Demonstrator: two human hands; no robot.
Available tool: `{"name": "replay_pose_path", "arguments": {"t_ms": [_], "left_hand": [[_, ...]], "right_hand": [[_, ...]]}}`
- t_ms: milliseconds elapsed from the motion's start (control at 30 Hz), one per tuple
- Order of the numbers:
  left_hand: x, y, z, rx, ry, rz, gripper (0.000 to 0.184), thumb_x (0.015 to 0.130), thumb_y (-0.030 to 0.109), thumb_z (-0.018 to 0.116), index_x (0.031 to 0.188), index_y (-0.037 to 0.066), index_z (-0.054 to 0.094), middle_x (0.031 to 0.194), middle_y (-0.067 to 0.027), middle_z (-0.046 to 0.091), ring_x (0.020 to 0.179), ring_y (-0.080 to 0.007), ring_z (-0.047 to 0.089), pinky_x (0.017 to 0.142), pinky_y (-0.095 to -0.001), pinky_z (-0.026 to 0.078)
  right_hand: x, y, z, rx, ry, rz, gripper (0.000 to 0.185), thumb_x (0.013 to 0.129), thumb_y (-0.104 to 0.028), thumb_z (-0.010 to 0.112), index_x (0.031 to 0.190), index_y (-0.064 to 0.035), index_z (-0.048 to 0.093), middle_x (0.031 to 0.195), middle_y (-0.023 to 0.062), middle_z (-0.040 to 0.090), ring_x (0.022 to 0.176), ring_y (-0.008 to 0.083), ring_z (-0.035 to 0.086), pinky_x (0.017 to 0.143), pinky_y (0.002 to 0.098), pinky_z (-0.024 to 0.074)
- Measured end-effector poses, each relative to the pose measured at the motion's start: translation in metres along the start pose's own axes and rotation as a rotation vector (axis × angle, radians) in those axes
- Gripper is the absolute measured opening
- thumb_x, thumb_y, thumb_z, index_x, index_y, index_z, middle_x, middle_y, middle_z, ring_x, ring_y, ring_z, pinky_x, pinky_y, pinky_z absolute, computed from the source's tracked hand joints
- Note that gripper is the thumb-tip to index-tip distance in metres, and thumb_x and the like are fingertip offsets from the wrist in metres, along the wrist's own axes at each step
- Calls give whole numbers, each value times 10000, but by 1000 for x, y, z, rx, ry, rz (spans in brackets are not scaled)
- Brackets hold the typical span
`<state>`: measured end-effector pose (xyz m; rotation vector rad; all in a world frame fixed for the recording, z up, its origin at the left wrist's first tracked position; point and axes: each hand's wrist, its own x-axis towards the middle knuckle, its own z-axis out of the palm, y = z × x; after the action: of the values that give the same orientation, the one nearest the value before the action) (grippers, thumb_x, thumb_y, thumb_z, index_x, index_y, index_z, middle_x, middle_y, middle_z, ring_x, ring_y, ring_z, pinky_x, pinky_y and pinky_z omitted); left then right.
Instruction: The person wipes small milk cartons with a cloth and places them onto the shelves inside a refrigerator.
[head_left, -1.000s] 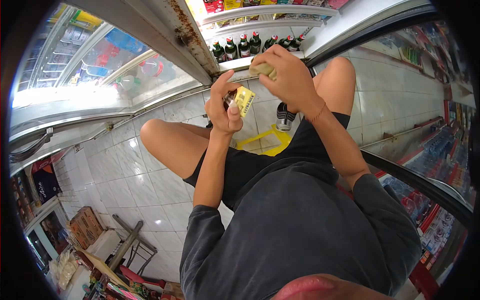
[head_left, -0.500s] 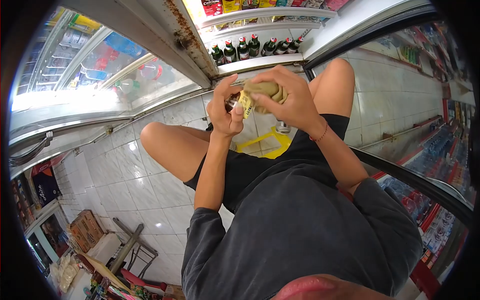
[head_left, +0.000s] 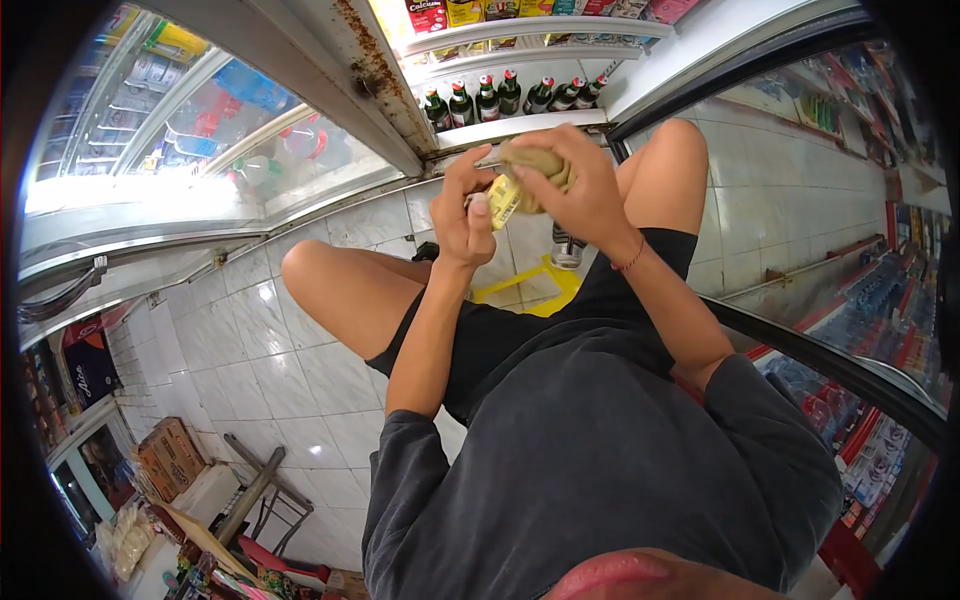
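Between thumb and fingers, my left hand (head_left: 466, 215) grips a small yellow carton (head_left: 503, 201), its end facing up and to the right. My right hand (head_left: 583, 190) is closed on a crumpled olive-tan cloth (head_left: 538, 170), which lies against or just beside the carton's right side; exact contact is hidden. Both hands are above the floor between my bent knees, in front of the open fridge. A red cord circles my right wrist.
Green bottles (head_left: 487, 101) line the bottom of the fridge, with colourful cartons (head_left: 465, 12) on a shelf above. A glass door (head_left: 780, 190) stands to the right. Below my hands is a yellow stool (head_left: 545, 285). Cardboard boxes (head_left: 172, 457) sit lower left.
My right hand has come down and left with the cloth to the carton. My left hand has shifted slightly right, and the carton is tilted differently.
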<state>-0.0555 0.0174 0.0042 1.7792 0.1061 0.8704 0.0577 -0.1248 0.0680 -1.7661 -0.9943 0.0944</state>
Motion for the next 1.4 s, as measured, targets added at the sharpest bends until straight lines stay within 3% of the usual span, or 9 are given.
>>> {"name": "replay_pose_path", "arguments": {"t_ms": [367,433,633,767,833,1033,1167,1267,1400], "left_hand": [[0,-11,15,-333,132,-224,614,1109,466,289,1391,-34,508,867,-88,671,703,-116,588,634,-253,461],[3,-8,18,-340,148,-233,607,1112,468,288,1393,-23,509,881,-86,670,707,-119,598,630,-248,467],[17,4,8,-954,216,-926,691,1095,594,233,1333,51,587,940,-77,706,717,-164,677,539,-287,531],[26,15,12,-1011,421,-1100,722,1064,660,281,1299,67,621,1090,-97,714,889,-235,707,768,-361,586],[22,2,1,-952,401,-1093,713,1053,670,319,1243,60,636,1117,-119,703,970,-261,702,878,-386,570],[25,-30,-47,-1017,453,-876,653,1056,636,341,1048,44,616,858,-133,671,702,-218,647,618,-361,531],[11,-54,-49,-1064,303,-853,630,1050,606,349,1093,48,638,948,-146,700,789,-235,684,758,-386,567],[17,-16,-5,-873,458,-997,634,1047,618,362,1142,62,652,1049,-112,710,957,-235,696,870,-379,557],[16,-3,-1,-837,436,-1070,627,1050,609,368,1117,61,666,1053,-89,710,967,-234,689,874,-378,551]], "right_hand": [[-9,-28,23,-13,-112,-148,335,786,-38,761,1110,-21,680,1002,120,641,890,272,645,822,341,516],[4,-5,29,-49,40,-147,320,808,-36,745,1118,-26,667,991,117,634,869,267,649,788,344,524],[28,0,32,-84,238,-133,296,863,-118,735,1142,-77,645,998,116,621,867,275,652,727,383,540],[9,-2,46,-142,62,-213,327,834,-152,774,1135,-101,655,1031,95,590,867,293,645,730,386,547],[0,4,54,-214,-49,-186,331,820,-164,779,1127,-120,663,1055,85,580,878,302,647,745,394,552],[-10,5,44,-52,-295,-84,322,810,-86,752,1122,-61,680,1033,108,594,925,302,623,817,383,529],[11,-6,43,-74,-104,-206,315,804,-164,786,1093,-96,679,1020,85,570,942,269,623,775,375,541],[18,-8,54,-160,-45,-237,314,822,-97,757,1122,-50,678,1077,101,566,935,292,612,815,379,518],[3,2,55,-105,-199,-67,310,829,-86,755,1128,-56,682,1084,101,546,936,290,614,812,372,520]]}}
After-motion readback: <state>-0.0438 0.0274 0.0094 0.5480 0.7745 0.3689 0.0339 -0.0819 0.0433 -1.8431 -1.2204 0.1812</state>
